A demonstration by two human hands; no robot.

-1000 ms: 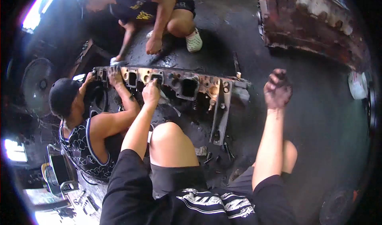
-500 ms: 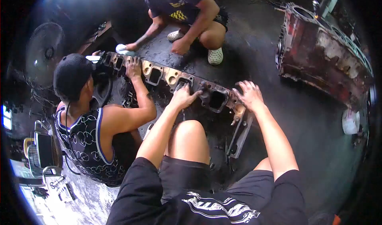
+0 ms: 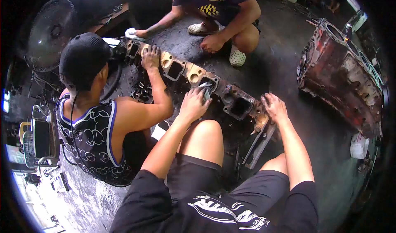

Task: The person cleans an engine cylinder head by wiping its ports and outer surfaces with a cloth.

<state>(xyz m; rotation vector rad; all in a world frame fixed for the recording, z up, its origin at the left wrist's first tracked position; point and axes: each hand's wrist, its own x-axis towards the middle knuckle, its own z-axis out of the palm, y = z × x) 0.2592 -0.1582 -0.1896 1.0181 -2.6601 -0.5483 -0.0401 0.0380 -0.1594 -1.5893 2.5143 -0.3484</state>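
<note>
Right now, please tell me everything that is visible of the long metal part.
The long metal part lies slantwise, dark with grime, tan patches showing, pierced by squarish openings and round holes. The left hand holds a pale cloth at one opening; the right hand touches the nearer end; a co-worker's hand rests on it.

Wears black T-shirt (image 3: 177,214), short loose sleeves (image 3: 150,194), white stylised lettering (image 3: 225,213) printed across front; dark knee-baring shorts (image 3: 194,173).
</note>
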